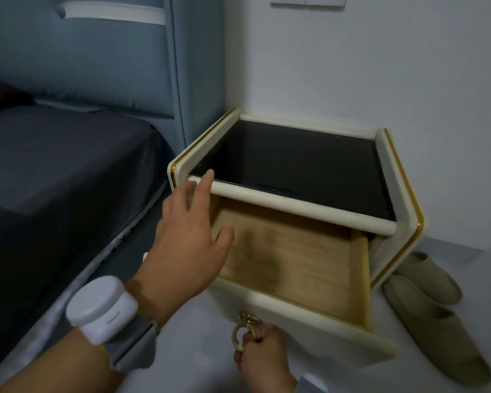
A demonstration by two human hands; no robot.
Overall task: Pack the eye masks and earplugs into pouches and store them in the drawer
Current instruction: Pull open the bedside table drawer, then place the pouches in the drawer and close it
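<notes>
Clearly the drawer (292, 268) is the landmark: it stands pulled well out of the nightstand (295, 165), and its bare wooden floor holds nothing that I can see. No eye masks, earplugs or pouches show anywhere in view, so I cannot say where they lie.

At the drawer's front, the right hand (262, 361) is clenched on the gold ring pull (243, 334). Over the drawer's left edge, the left hand (187, 242) hangs released, fingers spread, the forefinger just at the nightstand's front rail; a white wrist device (102, 307) is strapped behind it.

The step in hand looks like opening or shutting the drawer. Done well, the pull should run straight along the drawer's line, with the free hand steadying the nightstand and staying clear of the gap under the rail.

Above the drawer, the nightstand's top is dark and glossy within a cream frame edged in gold. Left of the drawer runs a bed (54, 180) with a dark grey sheet and a blue padded headboard (97, 61). Right of the drawer, slippers (434, 310) rest on a pale floor against a white wall.
</notes>
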